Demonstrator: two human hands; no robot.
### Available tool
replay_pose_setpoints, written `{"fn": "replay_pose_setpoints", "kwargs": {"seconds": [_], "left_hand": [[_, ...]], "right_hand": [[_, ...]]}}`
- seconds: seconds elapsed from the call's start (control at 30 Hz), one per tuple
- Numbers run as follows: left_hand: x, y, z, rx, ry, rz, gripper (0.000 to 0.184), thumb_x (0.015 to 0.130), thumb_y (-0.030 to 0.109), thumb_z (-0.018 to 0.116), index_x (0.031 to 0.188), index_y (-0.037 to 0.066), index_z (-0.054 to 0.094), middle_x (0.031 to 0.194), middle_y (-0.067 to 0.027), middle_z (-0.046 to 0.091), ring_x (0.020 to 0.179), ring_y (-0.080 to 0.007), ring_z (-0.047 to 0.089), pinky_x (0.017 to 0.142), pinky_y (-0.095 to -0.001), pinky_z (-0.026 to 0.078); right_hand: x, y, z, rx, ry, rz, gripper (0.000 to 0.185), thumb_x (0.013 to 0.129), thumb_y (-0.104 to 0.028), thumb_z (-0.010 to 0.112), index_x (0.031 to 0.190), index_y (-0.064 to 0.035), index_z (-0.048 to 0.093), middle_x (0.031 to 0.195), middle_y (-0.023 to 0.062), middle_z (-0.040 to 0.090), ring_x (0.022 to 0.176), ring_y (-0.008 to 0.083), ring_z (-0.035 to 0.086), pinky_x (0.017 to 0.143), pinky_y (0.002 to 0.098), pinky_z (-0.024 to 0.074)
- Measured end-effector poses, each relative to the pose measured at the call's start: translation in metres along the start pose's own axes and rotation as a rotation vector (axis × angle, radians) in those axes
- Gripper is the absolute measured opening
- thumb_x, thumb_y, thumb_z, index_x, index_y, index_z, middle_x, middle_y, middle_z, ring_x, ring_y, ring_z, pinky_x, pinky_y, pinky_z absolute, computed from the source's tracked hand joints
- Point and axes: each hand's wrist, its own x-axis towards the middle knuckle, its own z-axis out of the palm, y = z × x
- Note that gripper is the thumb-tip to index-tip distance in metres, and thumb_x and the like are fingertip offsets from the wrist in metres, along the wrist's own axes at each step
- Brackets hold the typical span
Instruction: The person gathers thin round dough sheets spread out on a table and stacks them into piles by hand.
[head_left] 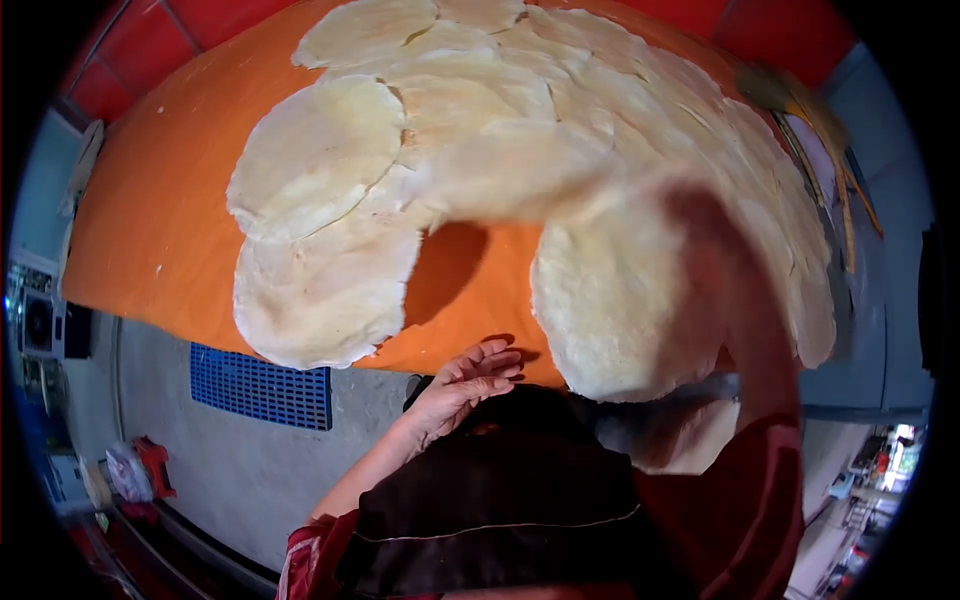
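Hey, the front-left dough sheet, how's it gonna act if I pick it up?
The front-left dough sheet looks thin and slightly wrinkled, so it'll probably droop. Its thin, uneven rim might tear if pulled. Being flat, it seems unlikely to roll.

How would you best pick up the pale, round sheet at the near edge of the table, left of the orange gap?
I'd pinch the near rim of the sheet, coming from the person's side: that rim reaches the edge of the table, whereas its far side meets other sheets. It looks thin and floppy, so two spaced pinches seem wise.
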Motion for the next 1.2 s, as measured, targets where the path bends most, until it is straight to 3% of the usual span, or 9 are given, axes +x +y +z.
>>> {"fn": "replay_pose_setpoints", "kwargs": {"seconds": [0.2,0.37,0.43,0.73,0.87,1.0,1.03,1.13,1.2], "left_hand": [[0.06,-0.021,0.006,-0.141,0.002,-0.163,0.04,0.08,0.002,0.051,0.118,-0.002,0.039,0.112,-0.0167,0.05,0.102,-0.0257,0.053,0.087,-0.0352,0.045],[0.089,-0.036,0.016,0.018,0.078,-0.166,0.029,0.083,0.005,0.052,0.112,0.002,0.045,0.101,-0.0087,0.057,0.087,-0.0189,0.059,0.074,-0.0313,0.052],[0.088,-0.037,0.021,-0.006,0.045,-0.139,0.031,0.083,0.004,0.053,0.113,0.002,0.044,0.103,-0.0083,0.056,0.09,-0.0179,0.058,0.075,-0.031,0.051],[0.099,-0.03,0.047,-0.003,-0.092,-0.017,0.034,0.08,0.0,0.056,0.113,-0.001,0.045,0.103,-0.0125,0.056,0.09,-0.0205,0.059,0.077,-0.0318,0.053],[0.111,-0.039,0.044,0.017,-0.125,0.009,0.038,0.077,0.003,0.062,0.112,0.003,0.045,0.105,-0.0094,0.056,0.091,-0.0179,0.058,0.073,-0.0279,0.053],[0.117,-0.044,0.047,0.095,-0.167,0.105,0.049,0.074,0.002,0.065,0.116,0.004,0.04,0.105,-0.0085,0.056,0.092,-0.0168,0.057,0.074,-0.0276,0.052],[0.117,-0.045,0.047,0.137,-0.174,0.131,0.051,0.073,0.001,0.065,0.117,0.004,0.038,0.104,-0.0084,0.056,0.092,-0.0167,0.057,0.075,-0.028,0.051],[0.117,-0.053,0.049,0.269,-0.143,0.228,0.057,0.072,-0.002,0.065,0.12,0.004,0.034,0.104,-0.0082,0.056,0.094,-0.0167,0.055,0.079,-0.0291,0.048],[0.112,-0.061,0.052,0.172,-0.043,0.239,0.04,0.076,-0.001,0.06,0.113,0.002,0.043,0.101,-0.0077,0.057,0.092,-0.0164,0.055,0.08,-0.0295,0.046]], "right_hand": [[-0.085,-0.044,-0.128,-0.228,0.401,0.253,0.028,0.077,-0.01,0.048,0.103,-0.0045,0.057,0.086,0.0109,0.061,0.077,0.0195,0.059,0.068,0.0284,0.0461],[-0.102,0.003,0.036,-0.511,0.655,-0.217,0.02,0.071,-0.006,0.046,0.085,-0.004,0.06,0.08,0.0133,0.057,0.078,0.0285,0.056,0.07,0.0362,0.0449],[-0.067,0.028,0.091,-0.411,-0.023,0.154,0.021,0.068,-0.003,0.046,0.086,-0.0037,0.057,0.078,0.0136,0.058,0.076,0.0305,0.055,0.065,0.0386,0.0426],[-0.093,0.004,0.123,0.047,0.152,0.207,0.016,0.076,-0.015,0.05,0.083,-0.0009,0.056,0.073,0.0181,0.059,0.076,0.0338,0.057,0.07,0.0439,0.0417],[-0.108,0.003,0.105,0.365,0.138,0.174,0.048,0.064,-0.038,0.071,0.088,0.0007,0.056,0.076,0.0174,0.059,0.077,0.0349,0.056,0.071,0.0391,0.0428],[-0.107,0.011,0.127,0.441,0.38,0.017,0.053,0.057,-0.031,0.076,0.094,0.0008,0.056,0.078,0.0176,0.059,0.077,0.0348,0.057,0.071,0.0374,0.044],[-0.112,0.015,0.128,0.438,0.288,0.105,0.052,0.06,-0.024,0.075,0.102,0.0002,0.055,0.081,0.0143,0.06,0.075,0.0247,0.059,0.068,0.0311,0.0456],[-0.115,0.018,0.13,0.728,0.186,0.382,0.042,0.068,-0.019,0.067,0.103,0.0003,0.054,0.079,0.0137,0.061,0.071,0.0251,0.059,0.065,0.0299,0.0462],[-0.105,-0.019,0.131,0.139,0.049,0.538,0.04,0.072,-0.008,0.054,0.111,-0.0024,0.05,0.083,0.0158,0.062,0.069,0.0237,0.06,0.063,0.0292,0.0473]]}}
